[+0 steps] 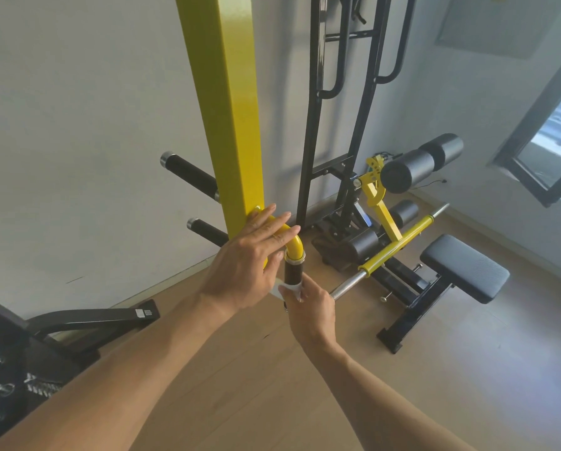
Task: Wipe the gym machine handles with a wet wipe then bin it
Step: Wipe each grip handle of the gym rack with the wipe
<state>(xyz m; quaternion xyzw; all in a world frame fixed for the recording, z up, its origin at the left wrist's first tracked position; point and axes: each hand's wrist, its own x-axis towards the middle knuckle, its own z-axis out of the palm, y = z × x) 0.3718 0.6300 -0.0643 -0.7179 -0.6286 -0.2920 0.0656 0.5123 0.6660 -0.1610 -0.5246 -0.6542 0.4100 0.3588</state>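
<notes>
A curved yellow bar (294,244) comes off the yellow upright post (233,125) and ends in a black handle grip (293,273) with a chrome collar. My left hand (250,265) lies flat over the yellow bar, fingers spread and straight, holding nothing. My right hand (308,307) is closed around the lower end of the black grip, with a white wet wipe (290,289) pressed between the fingers and the grip. Only a small part of the wipe shows.
Two black pegs (191,175) with chrome ends stick out left of the post. A black padded bench (464,266), a chrome and yellow bar (389,252) and foam rollers (412,167) stand to the right. Dark equipment (28,353) fills the lower left. A window (552,151) is at right.
</notes>
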